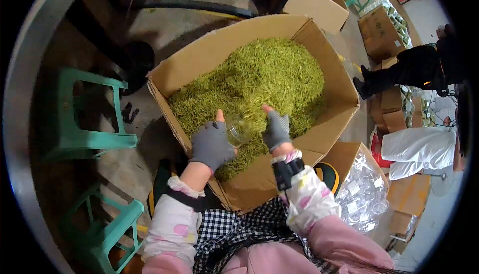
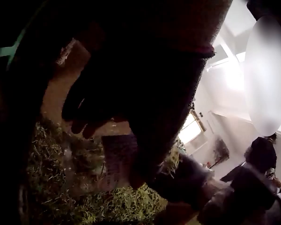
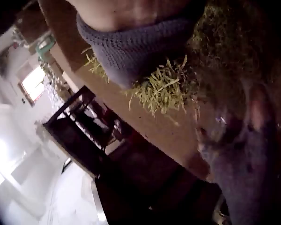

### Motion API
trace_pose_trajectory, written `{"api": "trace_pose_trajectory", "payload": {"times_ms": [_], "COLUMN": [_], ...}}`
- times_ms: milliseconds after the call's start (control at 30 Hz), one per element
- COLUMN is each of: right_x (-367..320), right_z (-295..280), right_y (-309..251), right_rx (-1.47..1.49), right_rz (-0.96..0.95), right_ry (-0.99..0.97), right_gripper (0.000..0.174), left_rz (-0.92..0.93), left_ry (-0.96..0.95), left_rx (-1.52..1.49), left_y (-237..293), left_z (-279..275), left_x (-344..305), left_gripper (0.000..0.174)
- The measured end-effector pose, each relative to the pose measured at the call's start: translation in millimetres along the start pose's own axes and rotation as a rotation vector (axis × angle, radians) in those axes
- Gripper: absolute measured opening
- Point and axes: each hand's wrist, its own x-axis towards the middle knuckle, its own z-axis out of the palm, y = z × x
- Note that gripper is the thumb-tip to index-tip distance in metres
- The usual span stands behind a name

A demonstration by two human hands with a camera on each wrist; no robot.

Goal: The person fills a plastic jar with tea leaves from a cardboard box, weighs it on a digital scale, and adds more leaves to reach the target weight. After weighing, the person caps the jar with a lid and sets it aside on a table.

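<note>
A heap of green-yellow dried plant pieces fills much of a cardboard box. The left hand, in a grey fingerless glove, grips a clear container lying tilted over the heap; the left wrist view shows that container beside the dark hand. Just right of its mouth is the gloved right hand, index finger pointing toward the pile. In the right wrist view, sprigs stick out from under the right hand, which holds a clump; most of its fingers are hidden.
Green stools stand at the left. Right of the box, a carton holds several clear containers. More cartons are at the upper right, near a person in dark clothes and a white sack.
</note>
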Motion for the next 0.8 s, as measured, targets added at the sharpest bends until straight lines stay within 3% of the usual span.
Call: {"api": "trace_pose_trajectory", "payload": {"times_ms": [67,100,133,233,267,300,367,400,433,500,567,667,700,767,800], "right_x": [-23,-44,-61,-59,-71,-69,-64,-65,-64,-59,-51,-59,-62,-62,-51], "right_z": [40,67,79,69,68,59,43,38,37,38,34,40,44,42,31], "right_y": [-8,-43,-63,-58,-68,-66,-69,-74,-76,-82,-81,-107,-124,-148,-140], "right_rx": [0.072,0.177,0.001,-0.199,-0.207,-0.211,-0.478,-0.698,-0.700,-1.011,-0.897,-1.147,-1.140,-0.725,-0.598], "right_rz": [-0.091,-0.049,-0.087,-0.183,-0.295,-0.298,-0.363,-0.310,-0.308,-0.628,-0.596,-0.565,-0.558,0.015,-0.007], "right_ry": [0.057,0.037,0.012,-0.078,-0.113,-0.115,-0.216,-0.132,-0.126,-0.071,-0.134,-0.545,-0.538,-0.606,-0.518], "right_gripper": [0.079,0.082,0.082,0.075,0.063,0.063,0.059,0.047,0.047,0.038,0.034,0.034,0.034,0.031,0.025], "left_rz": [0.030,0.031,0.035,0.012,0.025,0.038,0.084,0.128,0.133,0.189,0.194,0.229,0.259,0.271,0.279], "left_ry": [0.004,0.017,0.017,-0.017,0.035,0.084,0.122,0.156,0.152,0.183,0.147,0.117,0.129,0.134,0.145], "left_rx": [-0.034,-0.029,-0.026,-0.044,-0.090,-0.137,-0.171,-0.200,-0.201,-0.270,-0.200,-0.109,-0.091,-0.077,-0.071], "left_y": [1,0,0,1,1,0,0,1,2,6,11,10,8,4,2], "left_z": [1,2,3,-4,-4,-4,-4,-4,-4,-8,-21,-22,-20,-20,-18], "left_x": [4,6,8,7,8,8,8,8,7,4,-2,-1,0,3,5], "left_gripper": [0.129,0.129,0.131,0.134,0.135,0.136,0.136,0.136,0.136,0.133,0.127,0.116,0.111,0.108,0.105]}}
